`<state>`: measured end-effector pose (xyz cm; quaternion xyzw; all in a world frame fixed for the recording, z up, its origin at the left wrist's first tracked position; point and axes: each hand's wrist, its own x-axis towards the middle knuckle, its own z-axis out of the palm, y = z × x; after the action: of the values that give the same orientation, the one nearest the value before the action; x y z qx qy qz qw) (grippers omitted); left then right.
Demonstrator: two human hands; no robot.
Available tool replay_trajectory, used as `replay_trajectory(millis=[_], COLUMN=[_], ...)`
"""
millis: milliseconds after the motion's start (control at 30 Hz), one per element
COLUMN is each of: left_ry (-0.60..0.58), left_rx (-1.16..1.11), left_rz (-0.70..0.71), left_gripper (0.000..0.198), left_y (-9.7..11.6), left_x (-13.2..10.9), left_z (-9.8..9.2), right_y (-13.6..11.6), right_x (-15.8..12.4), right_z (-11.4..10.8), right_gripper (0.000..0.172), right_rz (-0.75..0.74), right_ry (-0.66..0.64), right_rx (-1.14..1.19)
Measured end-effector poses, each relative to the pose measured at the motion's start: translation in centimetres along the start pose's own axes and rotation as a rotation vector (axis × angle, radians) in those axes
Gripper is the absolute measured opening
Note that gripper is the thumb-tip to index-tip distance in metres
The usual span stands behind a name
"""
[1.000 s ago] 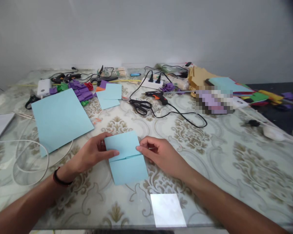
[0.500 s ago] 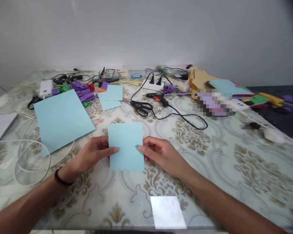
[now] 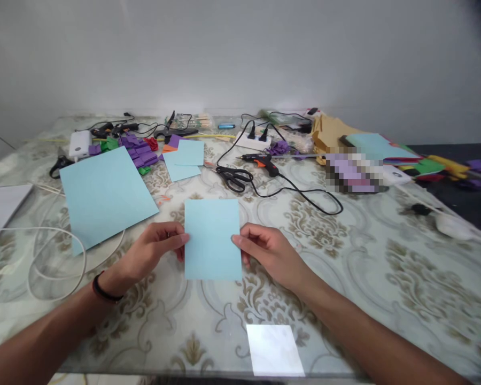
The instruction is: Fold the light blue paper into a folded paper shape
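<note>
Between my hands, a light blue sheet of paper (image 3: 212,246) is held up above the patterned tabletop, its broad face toward me. My left hand (image 3: 160,246) pinches its left edge, thumb in front and fingers behind. On the opposite side, my right hand (image 3: 262,248) grips the right edge in the same way. A larger blue sheet (image 3: 108,198) lies to the left of my left hand. Farther back, two smaller blue pieces (image 3: 189,152) overlap on the table.
Black-handled scissors (image 3: 235,179) and a corded glue gun (image 3: 260,162) lie beyond the sheet. Folded purple paper strips (image 3: 138,152) sit back left, near a white power strip (image 3: 253,140). A white cable (image 3: 82,267) loops at left; a white square (image 3: 274,350) is at the front edge.
The held sheet has shifted slightly right. Its horizontal slit-like line at the right thumb no longer shows, and my left thumb has drawn back toward the left edge.
</note>
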<state>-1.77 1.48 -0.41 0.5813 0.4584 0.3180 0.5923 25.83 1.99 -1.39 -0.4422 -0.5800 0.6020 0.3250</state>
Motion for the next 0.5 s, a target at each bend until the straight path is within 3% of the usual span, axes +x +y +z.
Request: replay_trajectory(millis=[300,500], left_ry=[0.025,-0.02], left_rx=[0.057,0.088], left_rz=[0.024,-0.022], left_gripper=[0.036,0.035], left_y=[0.35,0.0], left_x=[-0.1,-0.15], left_z=[0.11,0.43], right_y=[-0.28,-0.21], right_x=[-0.13,-0.03], right_z=[-0.1,-0.04], right_gripper=[0.044,0.041], right_rz=[-0.027,-0.028], right_ry=[-0.019,-0.049], right_rx=[-0.026,0.003])
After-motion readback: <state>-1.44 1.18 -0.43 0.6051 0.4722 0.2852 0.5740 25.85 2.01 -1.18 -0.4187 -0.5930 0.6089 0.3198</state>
